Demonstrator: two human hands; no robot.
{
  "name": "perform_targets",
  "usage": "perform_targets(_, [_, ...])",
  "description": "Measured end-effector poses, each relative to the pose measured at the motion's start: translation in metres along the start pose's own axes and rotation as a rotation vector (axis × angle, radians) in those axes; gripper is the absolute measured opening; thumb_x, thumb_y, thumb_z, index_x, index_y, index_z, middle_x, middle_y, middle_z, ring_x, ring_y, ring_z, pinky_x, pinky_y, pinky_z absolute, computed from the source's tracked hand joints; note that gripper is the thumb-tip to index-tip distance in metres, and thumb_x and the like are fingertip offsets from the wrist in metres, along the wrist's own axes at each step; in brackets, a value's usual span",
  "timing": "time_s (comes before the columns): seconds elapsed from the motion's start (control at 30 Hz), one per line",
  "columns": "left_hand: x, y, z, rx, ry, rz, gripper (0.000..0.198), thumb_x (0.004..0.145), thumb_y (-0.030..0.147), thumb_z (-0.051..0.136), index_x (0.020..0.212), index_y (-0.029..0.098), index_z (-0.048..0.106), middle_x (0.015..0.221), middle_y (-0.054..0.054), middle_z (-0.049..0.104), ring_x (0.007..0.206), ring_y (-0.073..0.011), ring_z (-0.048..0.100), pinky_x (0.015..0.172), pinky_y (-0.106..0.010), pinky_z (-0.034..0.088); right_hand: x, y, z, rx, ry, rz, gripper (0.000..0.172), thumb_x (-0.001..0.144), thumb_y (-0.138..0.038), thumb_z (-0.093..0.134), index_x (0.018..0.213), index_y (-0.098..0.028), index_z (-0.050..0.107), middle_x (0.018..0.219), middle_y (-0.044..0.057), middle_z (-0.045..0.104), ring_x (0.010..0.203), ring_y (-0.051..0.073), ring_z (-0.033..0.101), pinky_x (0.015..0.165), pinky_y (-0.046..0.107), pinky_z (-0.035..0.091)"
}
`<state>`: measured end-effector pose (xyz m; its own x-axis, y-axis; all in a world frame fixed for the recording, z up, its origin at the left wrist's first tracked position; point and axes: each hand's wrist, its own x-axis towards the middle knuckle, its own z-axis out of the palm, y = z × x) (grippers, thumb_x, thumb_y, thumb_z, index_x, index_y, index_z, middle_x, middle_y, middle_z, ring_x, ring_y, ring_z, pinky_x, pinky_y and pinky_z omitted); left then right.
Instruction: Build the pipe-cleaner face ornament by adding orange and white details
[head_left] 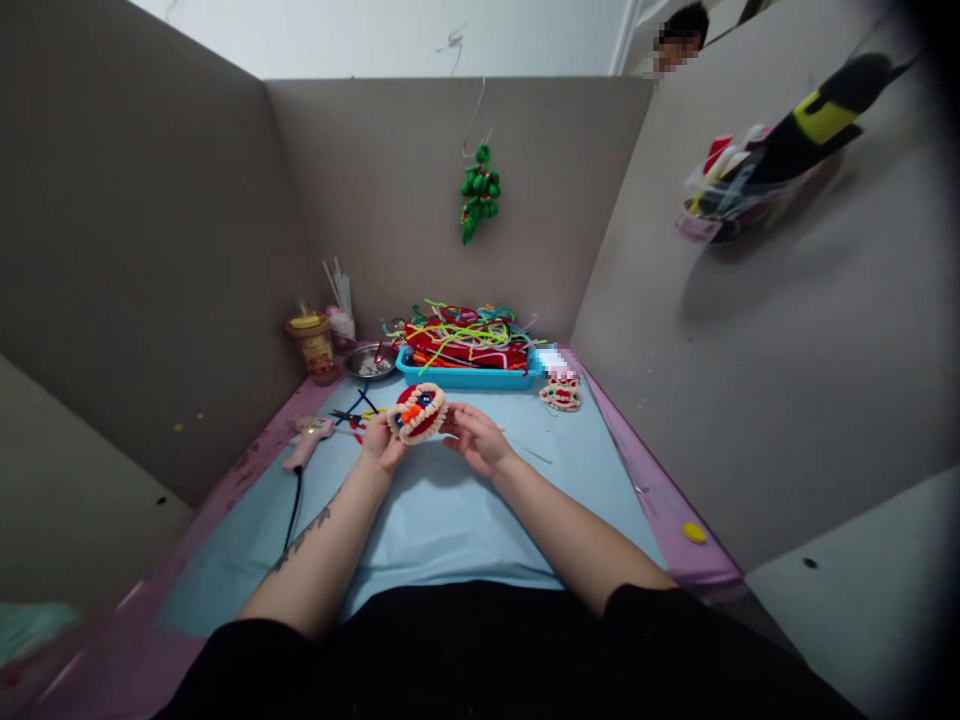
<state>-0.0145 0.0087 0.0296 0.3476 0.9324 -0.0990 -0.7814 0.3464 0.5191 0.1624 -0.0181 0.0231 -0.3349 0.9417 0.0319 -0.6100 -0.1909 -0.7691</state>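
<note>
Both my hands hold up a round pipe-cleaner figure (418, 411), red with a cream fuzzy rim and blue and orange bits in its middle. My left hand (382, 443) pinches its left lower edge with closed fingers. My right hand (474, 437) touches its right edge, fingers curled toward it. The figure hovers just above the light blue mat (442, 510).
A blue tray (469, 376) heaped with coloured pipe cleaners stands at the back. Beside it are a similar finished figure (560, 391), a metal bowl (370, 361), a lidded cup (313, 345), scissors (352, 413) and a pink glue gun (306, 440). Grey partition walls enclose the desk; a green ornament (478, 196) hangs on the back wall.
</note>
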Motion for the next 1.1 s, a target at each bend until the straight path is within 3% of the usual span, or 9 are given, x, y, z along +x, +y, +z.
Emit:
perform_targets(0.17, [0.005,-0.004,-0.002,-0.027,-0.010,-0.007,0.047,0.084,0.010,0.036,0.130,0.010,0.048,0.108,-0.014,0.068,0.111,-0.0259,0.062,0.095,-0.049,0.049,0.000,0.005,0.002,-0.128,-0.045,-0.009,0.032,0.061,-0.039,0.082,0.075,-0.016,0.064,0.066,-0.001,0.061,0.057,0.008,0.052,0.052,0.020,0.039])
perform_targets(0.4, [0.013,-0.010,-0.012,0.057,0.009,-0.024,0.041,0.080,0.009,0.044,0.120,0.011,0.057,0.106,-0.012,0.068,0.097,-0.0230,0.067,0.090,-0.042,0.053,0.003,0.010,-0.001,-0.136,-0.004,-0.003,0.036,0.059,-0.042,0.083,0.074,-0.016,0.062,0.059,-0.002,0.059,0.053,0.008,0.051,0.050,0.019,0.039])
perform_targets(0.6, [0.014,-0.014,-0.012,0.099,-0.027,0.056,0.051,0.081,0.007,0.048,0.129,0.022,0.051,0.108,-0.007,0.068,0.096,-0.0189,0.067,0.087,-0.039,0.054,0.005,0.012,-0.002,-0.120,-0.017,0.000,0.037,0.060,-0.043,0.083,0.075,-0.016,0.062,0.057,-0.003,0.057,0.051,0.008,0.049,0.048,0.019,0.037])
perform_targets(0.8, [0.012,-0.015,-0.006,0.080,-0.025,0.122,0.053,0.081,0.001,0.048,0.130,0.021,0.051,0.114,-0.008,0.065,0.097,-0.0166,0.066,0.086,-0.033,0.054,0.005,0.013,-0.003,-0.073,-0.012,-0.026,0.037,0.062,-0.048,0.081,0.073,-0.017,0.064,0.058,-0.002,0.058,0.051,0.009,0.047,0.047,0.020,0.036])
perform_targets(0.93, [0.008,-0.015,0.000,0.074,0.008,0.205,0.057,0.081,-0.003,0.045,0.131,0.024,0.049,0.116,-0.006,0.063,0.092,-0.0123,0.066,0.081,-0.025,0.055,0.005,0.015,-0.005,-0.111,-0.047,-0.013,0.038,0.057,-0.044,0.084,0.076,-0.016,0.067,0.063,0.000,0.061,0.056,0.009,0.051,0.051,0.021,0.038])
perform_targets(1.1, [0.004,-0.016,0.005,0.084,0.062,0.196,0.060,0.081,-0.006,0.042,0.130,0.029,0.050,0.112,-0.005,0.064,0.086,-0.0113,0.067,0.074,-0.022,0.056,0.007,0.018,-0.005,-0.152,0.001,-0.036,0.039,0.053,-0.041,0.086,0.076,-0.014,0.068,0.063,-0.001,0.061,0.056,0.009,0.050,0.053,0.021,0.037])
